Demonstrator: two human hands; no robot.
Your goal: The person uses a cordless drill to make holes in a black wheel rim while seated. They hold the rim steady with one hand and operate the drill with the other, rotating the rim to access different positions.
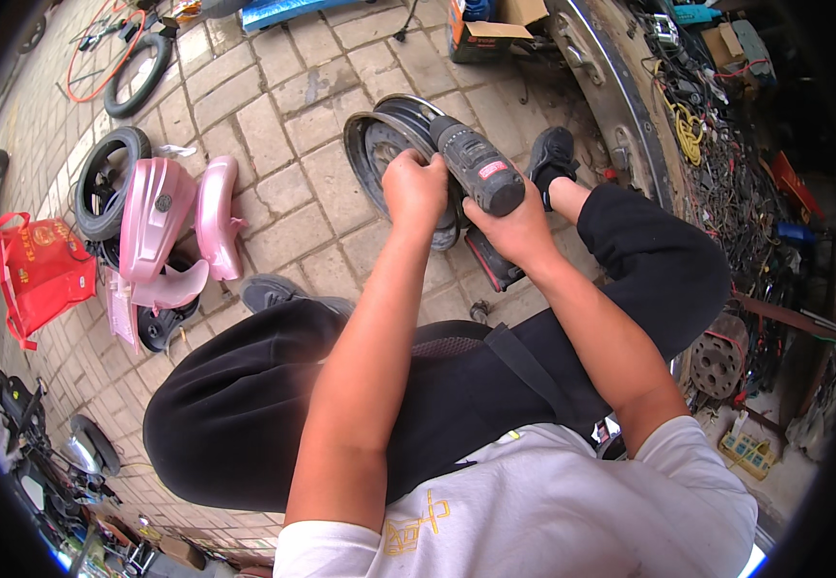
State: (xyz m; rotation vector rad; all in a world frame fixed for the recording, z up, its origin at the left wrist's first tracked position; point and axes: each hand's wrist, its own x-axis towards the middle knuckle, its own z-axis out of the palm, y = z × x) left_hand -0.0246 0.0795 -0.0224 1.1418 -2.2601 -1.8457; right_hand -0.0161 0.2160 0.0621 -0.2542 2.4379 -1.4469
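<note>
A dark metal wheel rim [368, 157] stands tilted on the paving between my feet. My left hand [415, 196] is closed at the rim's near side, its fingertips partly hidden against the metal. Wrapped round the handle of a black cordless drill [476, 159] is my right hand [516, 229]. The drill's chuck end points away from me, close beside the rim's upper right edge; its tip is hard to make out. Below my right hand shows the drill's battery base [493, 262], black with red.
Pink plastic body panels [156, 217] and a black tyre [91, 197] lie at the left beside a red bag [44, 275]. An open cardboard box [493, 37] stands at the top. Tangled cables and tools [726, 193] crowd the right, behind a curved metal edge [620, 106]. Another tyre [139, 77] lies far left.
</note>
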